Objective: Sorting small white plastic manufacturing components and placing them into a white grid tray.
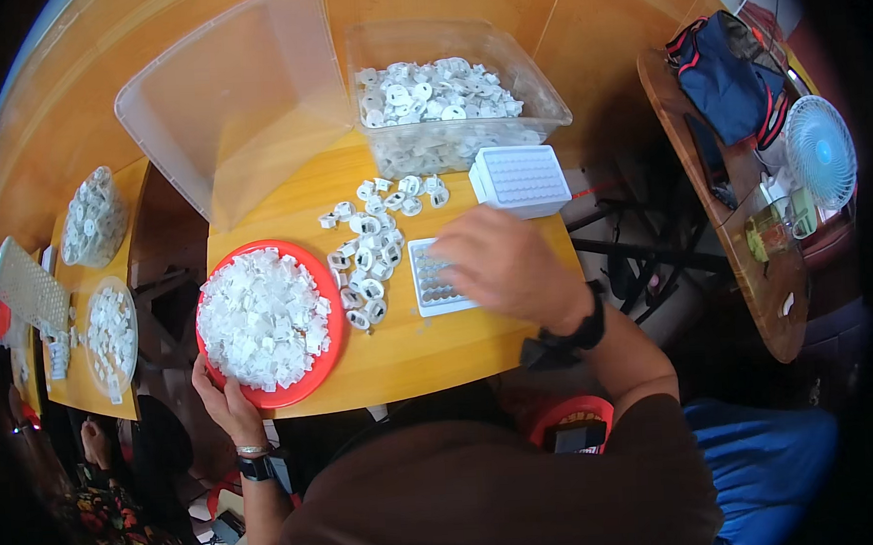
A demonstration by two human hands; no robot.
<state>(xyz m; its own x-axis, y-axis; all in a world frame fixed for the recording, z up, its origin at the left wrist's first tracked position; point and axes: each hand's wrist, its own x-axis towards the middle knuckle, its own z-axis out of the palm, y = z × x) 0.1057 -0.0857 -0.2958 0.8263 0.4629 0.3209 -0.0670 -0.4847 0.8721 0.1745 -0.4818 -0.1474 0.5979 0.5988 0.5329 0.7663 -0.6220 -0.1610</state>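
My left hand (226, 401) grips the lower left rim of a round red tray (337, 321), its thumb up at the edge. Small white translucent plastic pieces (263, 319) are heaped in that tray. Over the right side of a small white compartment tray (415, 278) hovers my right hand (499, 260), fingers bent and blurred; whether they hold anything is hidden. Round grey parts (439, 290) sit in cells of the compartment tray. Between the two trays lie several loose round white plastic parts (372, 248) with dark slots.
A clear bin (469, 135) of round white parts stands at the back, beside a leaning translucent lid (244, 106). Stacked white trays (525, 179) sit at the back right. Another person's hand (95, 443) shows at left. A side table (680, 155) holds a bag (725, 80) and fan (821, 153).
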